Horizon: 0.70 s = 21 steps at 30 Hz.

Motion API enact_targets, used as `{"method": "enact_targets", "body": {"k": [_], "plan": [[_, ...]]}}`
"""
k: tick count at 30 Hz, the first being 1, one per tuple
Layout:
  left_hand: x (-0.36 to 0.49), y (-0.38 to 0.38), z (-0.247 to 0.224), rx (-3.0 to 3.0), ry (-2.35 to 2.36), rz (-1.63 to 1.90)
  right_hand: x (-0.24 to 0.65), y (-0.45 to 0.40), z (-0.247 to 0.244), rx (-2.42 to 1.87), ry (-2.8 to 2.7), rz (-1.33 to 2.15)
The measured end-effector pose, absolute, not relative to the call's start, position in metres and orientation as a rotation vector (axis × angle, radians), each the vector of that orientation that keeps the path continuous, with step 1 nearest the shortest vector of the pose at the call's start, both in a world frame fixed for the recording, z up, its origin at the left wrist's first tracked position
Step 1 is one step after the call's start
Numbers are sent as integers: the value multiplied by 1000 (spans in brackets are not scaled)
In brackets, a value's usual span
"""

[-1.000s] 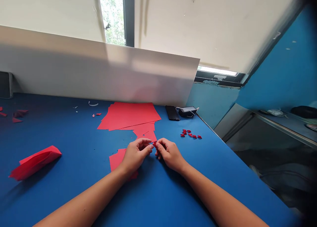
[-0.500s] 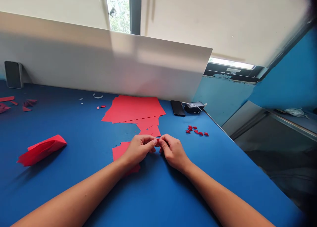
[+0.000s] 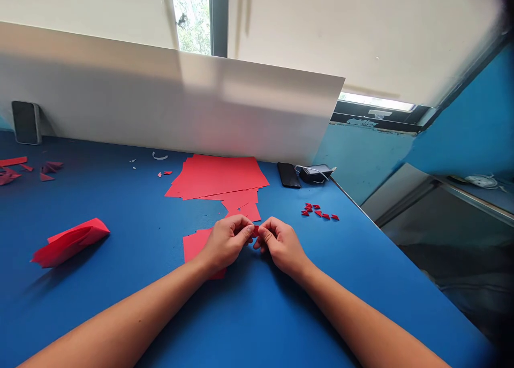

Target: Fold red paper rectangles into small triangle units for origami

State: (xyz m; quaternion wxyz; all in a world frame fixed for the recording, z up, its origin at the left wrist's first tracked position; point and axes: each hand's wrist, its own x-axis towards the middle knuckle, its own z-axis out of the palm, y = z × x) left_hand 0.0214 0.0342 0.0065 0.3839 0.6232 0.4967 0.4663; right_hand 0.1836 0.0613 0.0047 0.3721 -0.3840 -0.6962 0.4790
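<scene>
Blue desk (image 3: 249, 314) fills the lower frame; pale board (image 3: 160, 95) stands along its back edge, strip of window (image 3: 193, 17) above, blue wall at right. Small red paper piece (image 3: 256, 231) just below frame centre, between the two hands. Left hand (image 3: 227, 241) and right hand (image 3: 280, 245) each have the grip closed on it, thumb against fingers, from either side. Under and beside the left forearm: red sheets (image 3: 195, 245). Just above the hands, smaller red cut pieces (image 3: 244, 204), running up to a stack of large red sheets (image 3: 220, 175) near the board. Right of centre: cluster of small folded red pieces (image 3: 318, 213); above them, black phone (image 3: 288, 175) beside a dark device with white cable (image 3: 315, 173). Lower left: folded red paper (image 3: 72, 243). Far left: red scraps (image 3: 50, 169), upright phone (image 3: 26, 122) against the board.
</scene>
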Motion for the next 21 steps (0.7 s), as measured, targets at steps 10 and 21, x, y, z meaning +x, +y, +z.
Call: {"method": "enact_targets", "body": {"k": [10,21], "plan": [[31,28,7,1392,1022,1288,179,52,12,-835,-1508,1423],[26,35,5,1353,1206,1361,177,53,10,-888,-1372,1459]]}}
